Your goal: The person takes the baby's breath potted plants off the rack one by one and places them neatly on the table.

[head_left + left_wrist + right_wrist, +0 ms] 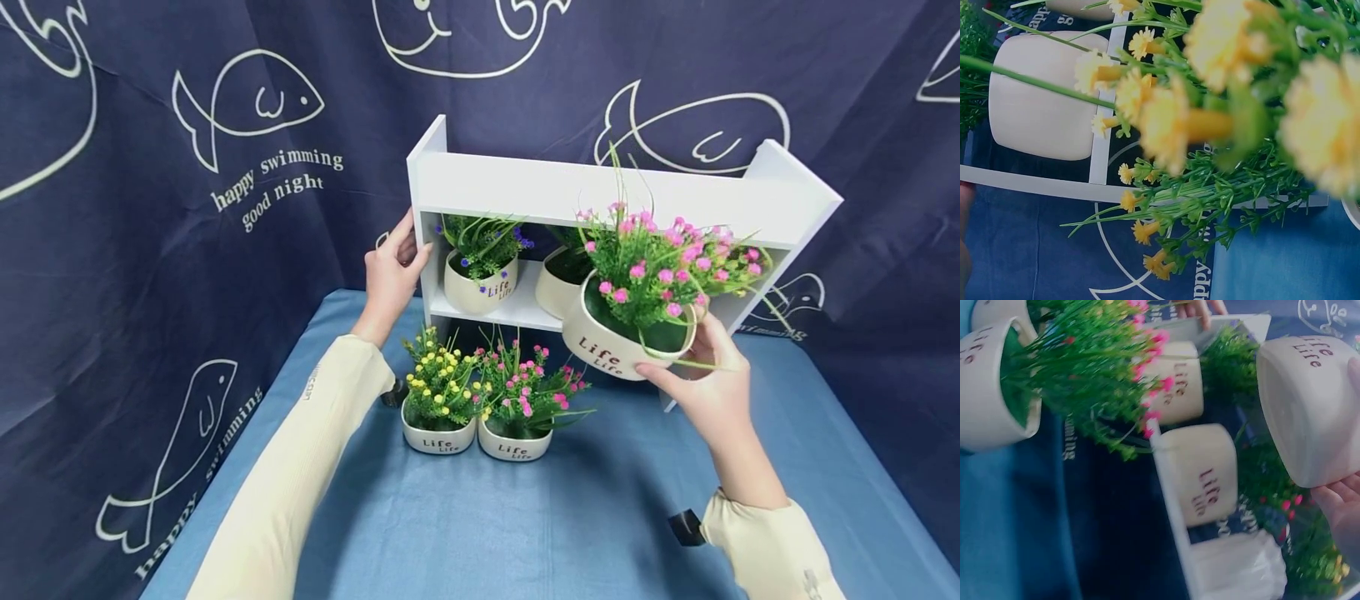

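In the head view, my right hand (712,375) grips a cream oval flowerpot (611,337) of pink flowers, raised and tilted before a white shelf (525,183). Its thumb lies on the pot's front; the other fingers are partly hidden behind. My left hand (393,271) holds the shelf's left side panel, thumb at the front edge and fingers along the outside. On the shelf board stand a pot with blue flowers (480,283) and another cream pot (555,292), partly covered by the raised one. The right wrist view shows the raised pot's underside (1288,419).
On the blue cloth, before the shelf, a pot with yellow flowers (438,437) stands beside a pot with pink flowers (516,446). A white ribbed pot (1238,569) shows further along the shelf board. A dark blue fish-print curtain (262,208) hangs behind.
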The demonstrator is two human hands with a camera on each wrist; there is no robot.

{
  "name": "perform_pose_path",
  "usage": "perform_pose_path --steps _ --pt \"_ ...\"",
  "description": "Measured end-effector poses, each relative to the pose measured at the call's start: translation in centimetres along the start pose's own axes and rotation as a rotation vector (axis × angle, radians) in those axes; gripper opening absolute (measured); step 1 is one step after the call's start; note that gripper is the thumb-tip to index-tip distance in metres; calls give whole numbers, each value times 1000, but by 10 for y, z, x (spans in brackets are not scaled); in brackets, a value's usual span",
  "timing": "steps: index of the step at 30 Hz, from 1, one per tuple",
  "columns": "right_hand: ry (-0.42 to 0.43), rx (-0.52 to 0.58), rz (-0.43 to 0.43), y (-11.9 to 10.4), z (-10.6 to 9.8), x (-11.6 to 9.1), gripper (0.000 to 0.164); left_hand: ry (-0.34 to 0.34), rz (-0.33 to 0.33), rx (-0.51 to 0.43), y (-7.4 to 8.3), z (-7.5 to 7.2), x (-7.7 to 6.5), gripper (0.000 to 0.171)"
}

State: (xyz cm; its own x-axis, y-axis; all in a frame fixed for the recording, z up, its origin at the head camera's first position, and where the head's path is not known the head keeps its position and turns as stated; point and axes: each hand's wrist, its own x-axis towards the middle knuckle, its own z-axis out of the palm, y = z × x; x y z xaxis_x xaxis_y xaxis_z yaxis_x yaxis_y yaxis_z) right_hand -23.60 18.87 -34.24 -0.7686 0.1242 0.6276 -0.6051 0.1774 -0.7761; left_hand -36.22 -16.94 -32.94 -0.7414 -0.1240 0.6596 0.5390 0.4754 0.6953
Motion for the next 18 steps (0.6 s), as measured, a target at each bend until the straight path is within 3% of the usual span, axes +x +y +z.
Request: perform_pose_path --steps 5,14,18 --pt "-37 127 -66 17 -10 -10 78 -5 7 -12 0 -1 0 54" --pt "-22 -101 -30 32 -24 -22 90 -5 11 -2 0 -1 1 54" --pt "-4 -177 20 37 -28 -28 83 -11 6 3 0 -1 0 55"
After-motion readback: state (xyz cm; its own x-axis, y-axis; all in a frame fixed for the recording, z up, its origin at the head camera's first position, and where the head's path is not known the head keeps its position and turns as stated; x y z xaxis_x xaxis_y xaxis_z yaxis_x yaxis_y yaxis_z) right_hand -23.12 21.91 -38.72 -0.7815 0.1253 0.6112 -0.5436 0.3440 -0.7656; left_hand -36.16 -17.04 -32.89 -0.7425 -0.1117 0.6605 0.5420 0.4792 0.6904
